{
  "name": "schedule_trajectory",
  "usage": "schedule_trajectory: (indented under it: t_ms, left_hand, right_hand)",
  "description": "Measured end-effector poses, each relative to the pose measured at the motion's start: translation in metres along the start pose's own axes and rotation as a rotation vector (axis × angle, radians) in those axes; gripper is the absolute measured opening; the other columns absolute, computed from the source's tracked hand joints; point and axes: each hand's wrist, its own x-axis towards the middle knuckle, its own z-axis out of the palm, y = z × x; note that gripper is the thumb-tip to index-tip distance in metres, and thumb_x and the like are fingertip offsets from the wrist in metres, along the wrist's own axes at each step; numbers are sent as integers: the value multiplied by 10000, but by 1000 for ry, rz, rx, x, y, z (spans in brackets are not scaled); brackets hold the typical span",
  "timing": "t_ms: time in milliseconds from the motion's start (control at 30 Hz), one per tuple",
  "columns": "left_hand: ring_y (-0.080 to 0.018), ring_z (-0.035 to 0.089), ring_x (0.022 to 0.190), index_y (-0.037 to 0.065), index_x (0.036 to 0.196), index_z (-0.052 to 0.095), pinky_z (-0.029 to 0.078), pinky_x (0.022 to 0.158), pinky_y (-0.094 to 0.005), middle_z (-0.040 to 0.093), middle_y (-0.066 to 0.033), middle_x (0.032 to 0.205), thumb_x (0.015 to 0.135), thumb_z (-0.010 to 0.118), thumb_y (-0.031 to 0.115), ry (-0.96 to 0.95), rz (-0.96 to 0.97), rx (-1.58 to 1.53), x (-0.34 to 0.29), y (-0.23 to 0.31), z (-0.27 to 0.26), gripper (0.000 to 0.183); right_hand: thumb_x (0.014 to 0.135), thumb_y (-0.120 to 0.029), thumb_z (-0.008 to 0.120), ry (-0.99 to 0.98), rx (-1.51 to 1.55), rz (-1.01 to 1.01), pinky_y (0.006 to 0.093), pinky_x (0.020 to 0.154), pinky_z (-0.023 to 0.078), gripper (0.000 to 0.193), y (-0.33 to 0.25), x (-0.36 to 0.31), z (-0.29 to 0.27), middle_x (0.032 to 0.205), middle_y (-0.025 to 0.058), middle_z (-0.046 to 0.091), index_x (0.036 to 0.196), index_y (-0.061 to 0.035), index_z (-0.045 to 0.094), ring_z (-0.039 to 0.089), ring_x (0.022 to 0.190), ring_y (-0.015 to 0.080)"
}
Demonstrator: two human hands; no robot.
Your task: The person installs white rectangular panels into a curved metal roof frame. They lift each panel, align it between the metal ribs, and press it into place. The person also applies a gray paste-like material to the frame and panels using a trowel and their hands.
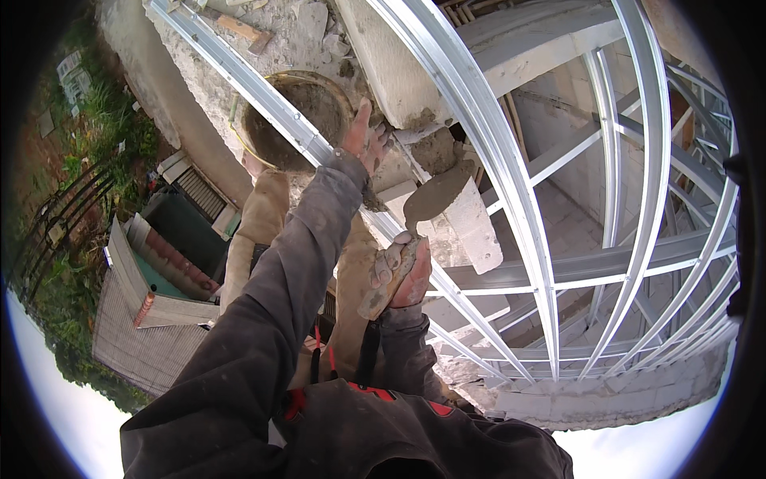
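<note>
My right hand (pixel 412 279) is closed round the worn wooden handle of a trowel (pixel 439 194). The trowel's grey blade points up and right, over a pale block (pixel 471 227). Farther off, my left hand (pixel 367 142) reaches forward with its fingers apart and nothing visible in it. It lies just right of a round bucket (pixel 339 92) that holds grey mortar, close to the end of a large pale block (pixel 395 68). A metal channel (pixel 275 104) crosses over the bucket and runs under my left forearm.
Curved silver metal beams (pixel 511 172) form an open frame at the right, with block walls below. A wooden-handled tool (pixel 243 30) and rubble lie on the wall top. At the left, a ribbed roof (pixel 144 343) and plants (pixel 104 144) are far below.
</note>
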Motion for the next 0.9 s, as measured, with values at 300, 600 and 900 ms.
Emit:
schedule_trajectory:
  t_ms: [300,600,900]
  left_hand:
    - [-272,407,1214,134,1377,339,308,1040,-437,409,-140,1312,890,537,493,-77,23,-17,-13,2,13,636]
    - [-250,405,1234,135,1367,378,271,1064,-452,398,-113,1353,907,533,443,-48,106,232,-32,5,18,574]
    - [-309,376,1263,138,1393,306,300,1060,-455,336,-137,1386,895,558,430,-22,59,84,-29,7,22,630]
  right_hand:
    - [954,-486,364,-122,64,151,310,358,371,424,4,16,7,570,19,437,959,-81,489,440,393,171]
    - [929,-489,423,-55,-251,-13,312,366,403,413,20,23,26,583,32,455,936,-83,494,467,409,176]
    - [937,-487,394,-105,27,108,320,338,390,422,9,23,37,562,31,437,921,-76,488,435,365,178]
